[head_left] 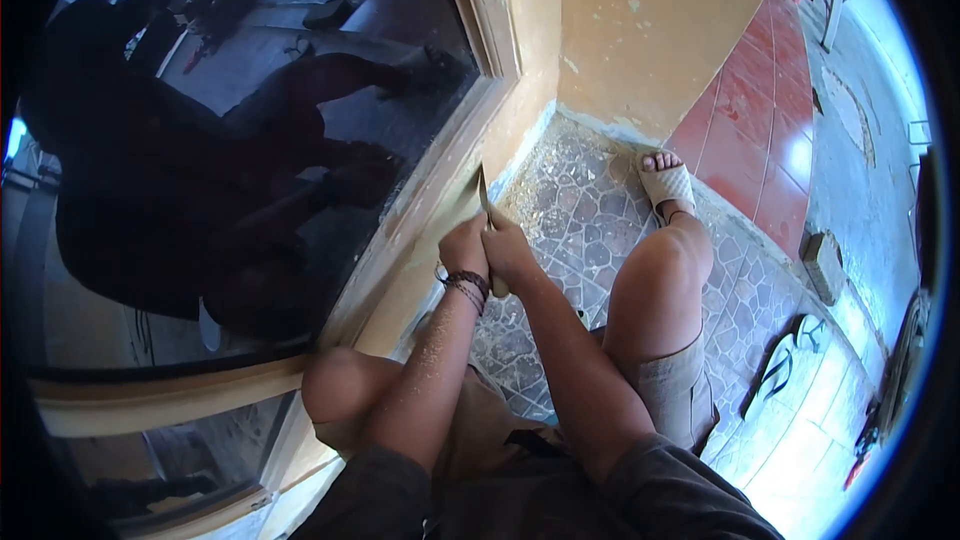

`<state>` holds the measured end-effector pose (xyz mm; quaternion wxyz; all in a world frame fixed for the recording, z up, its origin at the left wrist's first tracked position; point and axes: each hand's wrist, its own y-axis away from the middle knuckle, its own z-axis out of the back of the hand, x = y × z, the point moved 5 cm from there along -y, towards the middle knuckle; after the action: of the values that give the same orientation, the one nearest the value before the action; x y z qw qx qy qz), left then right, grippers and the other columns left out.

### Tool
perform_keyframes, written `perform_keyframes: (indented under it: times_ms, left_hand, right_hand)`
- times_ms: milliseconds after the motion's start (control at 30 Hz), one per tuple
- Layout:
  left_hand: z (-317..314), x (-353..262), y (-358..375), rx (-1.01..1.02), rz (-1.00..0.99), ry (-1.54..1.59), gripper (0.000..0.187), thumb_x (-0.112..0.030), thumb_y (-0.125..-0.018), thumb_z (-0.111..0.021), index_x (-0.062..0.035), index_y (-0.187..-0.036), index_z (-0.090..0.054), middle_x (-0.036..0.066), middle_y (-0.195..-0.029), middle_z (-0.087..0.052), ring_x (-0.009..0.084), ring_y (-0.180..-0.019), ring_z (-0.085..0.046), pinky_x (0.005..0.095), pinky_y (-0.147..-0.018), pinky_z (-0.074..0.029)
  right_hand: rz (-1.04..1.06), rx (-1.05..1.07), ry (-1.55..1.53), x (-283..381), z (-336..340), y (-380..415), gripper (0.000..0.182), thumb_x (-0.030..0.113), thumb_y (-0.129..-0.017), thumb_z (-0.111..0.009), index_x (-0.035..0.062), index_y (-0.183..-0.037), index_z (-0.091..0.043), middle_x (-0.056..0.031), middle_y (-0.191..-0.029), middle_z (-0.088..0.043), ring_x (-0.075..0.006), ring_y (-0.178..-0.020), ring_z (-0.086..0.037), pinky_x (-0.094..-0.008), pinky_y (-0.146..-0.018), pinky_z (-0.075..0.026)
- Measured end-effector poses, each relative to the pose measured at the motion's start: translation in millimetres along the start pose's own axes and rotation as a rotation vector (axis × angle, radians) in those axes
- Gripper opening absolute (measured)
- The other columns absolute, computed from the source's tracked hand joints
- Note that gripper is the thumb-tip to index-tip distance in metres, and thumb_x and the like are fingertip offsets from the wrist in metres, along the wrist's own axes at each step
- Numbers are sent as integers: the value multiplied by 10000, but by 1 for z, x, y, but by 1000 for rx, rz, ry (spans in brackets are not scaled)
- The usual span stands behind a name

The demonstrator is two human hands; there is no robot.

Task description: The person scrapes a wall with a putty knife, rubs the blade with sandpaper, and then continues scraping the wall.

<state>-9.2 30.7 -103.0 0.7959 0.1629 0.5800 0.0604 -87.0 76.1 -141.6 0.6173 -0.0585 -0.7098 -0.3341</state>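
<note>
Head view:
1. The left hand (464, 246) and right hand (510, 252) meet; each grip is closed around the bladed tool (485, 195).
2. The blade points toward the wall (452, 202) below the window frame (420, 180); whether they touch, I cannot tell.
3. Pale crumbs (541, 212) dot the patterned floor (735, 325).

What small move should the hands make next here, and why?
Probably slide the bladed tool a short way along the wall: the left hand and right hand both grip it, its tip is by the wall below the window frame, and pale flakes litter the floor alongside.
</note>
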Motion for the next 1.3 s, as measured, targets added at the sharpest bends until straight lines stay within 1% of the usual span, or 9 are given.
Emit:
perform_keyframes:
  times_ms: [100,233,333,400,500,600,900,1000,1300]
  left_hand:
    - [-3,26,15,197,74,-397,354,-339,-794,-650,-3,-885,-716,179,-885,-703,279,-830,-672,374,-764,-498]
    - [-23,88,27,520,-111,-578,370,-376,-788,-650,-34,-906,-724,164,-907,-708,283,-837,-675,357,-774,-516]
    - [-5,35,63,556,16,-736,389,-405,-788,-639,-54,-931,-728,143,-916,-712,269,-847,-678,331,-814,-517]
    - [-3,41,61,550,-12,-652,458,-469,-795,-601,-46,-921,-724,148,-908,-709,263,-835,-677,344,-800,-509]
    - [4,24,65,546,0,-488,571,-558,-804,-521,-31,-907,-715,164,-887,-703,268,-825,-672,368,-766,-498]
    - [14,27,70,440,-61,-465,578,-568,-807,-512,-36,-909,-714,176,-880,-700,292,-833,-669,378,-763,-496]
    - [14,71,52,254,-49,-668,528,-429,-803,-587,29,-1061,-643,258,-1007,-662,359,-995,-635,429,-872,-475]
    - [12,73,46,423,9,-513,442,-388,-817,-577,0,-1012,-665,221,-956,-680,340,-951,-651,417,-846,-486]
    - [27,89,23,266,-143,-841,234,-249,-772,-581,-33,-794,-666,216,-830,-658,379,-808,-646,449,-745,-506]
  right_hand:
    - [-264,76,60,-44,5,22,534,154,-776,-614,74,-1298,-534,-243,-1116,-642,-292,-1033,-641,-355,-865,-500]
    - [80,510,1146,-142,19,27,255,144,-774,-652,87,-1021,-674,-159,-962,-688,-238,-933,-672,-345,-751,-538]
    - [-193,457,834,-159,38,29,198,174,-821,-612,96,-991,-677,-133,-859,-677,-230,-843,-667,-328,-665,-538]
    - [-308,382,682,-67,37,61,198,204,-865,-564,101,-1012,-647,-112,-775,-646,-224,-716,-642,-330,-595,-523]
    - [-426,62,-185,-6,30,105,222,252,-929,-482,95,-1046,-586,-79,-672,-580,-197,-523,-559,-338,-483,-479]
    - [-383,93,-140,-28,26,116,232,271,-954,-440,92,-1070,-529,-54,-636,-516,-155,-437,-460,-332,-395,-418]
    - [-8,-174,424,-111,6,94,279,192,-868,-576,-5,-1065,-567,-151,-838,-648,-257,-704,-674,-357,-429,-493]
    - [-60,-172,-61,-73,-2,106,227,205,-863,-605,7,-972,-593,-133,-824,-642,-228,-655,-662,-356,-421,-482]
    - [-518,17,-267,-122,-40,79,248,219,-888,-609,-13,-976,-618,-65,-745,-610,-145,-504,-550,-295,-381,-382]
